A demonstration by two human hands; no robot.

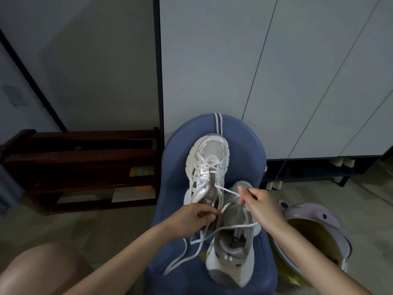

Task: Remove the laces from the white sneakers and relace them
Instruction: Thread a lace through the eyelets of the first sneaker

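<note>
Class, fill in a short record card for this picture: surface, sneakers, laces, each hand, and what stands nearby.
surface: blue seat
far sneaker: white, lying on the seat, toe pointing away, lace partly threaded
near sneaker: white and grey, beside the first, opening facing up
lace: white, runs from the far sneaker to the right hand
loose lace: trails over the seat's near part
left hand: pinches lace strands at the far sneaker's opening
right hand: pinches the lace
nearby: dark wooden rack on the left, lilac bin on the right

Both forearms reach forward, left grip [197, 216] and right grip [258, 201] curled, pinching.
</note>
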